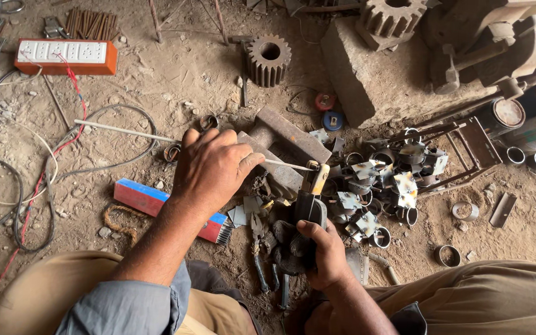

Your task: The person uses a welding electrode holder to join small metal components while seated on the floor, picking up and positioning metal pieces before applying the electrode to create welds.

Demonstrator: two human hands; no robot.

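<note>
My left hand (213, 166) grips a long thin white welding rod (125, 131) that runs from the far left across to the right. The rod's right end sits in the yellow jaws of an electrode holder (310, 193). My right hand (322, 253) is closed around the holder's black handle, just above my knees. Directly under both hands lie dark pliers (258, 248) and small cut metal plates (241, 214) on the dirt floor.
A red and blue box of rods (156, 205) lies left of the hands. A pile of short pipe rings with welded plates (379, 180) sits to the right. Farther off: rusty gears (268, 59), a stone block (373, 74), an orange power strip (66, 56), loose cables (38, 180).
</note>
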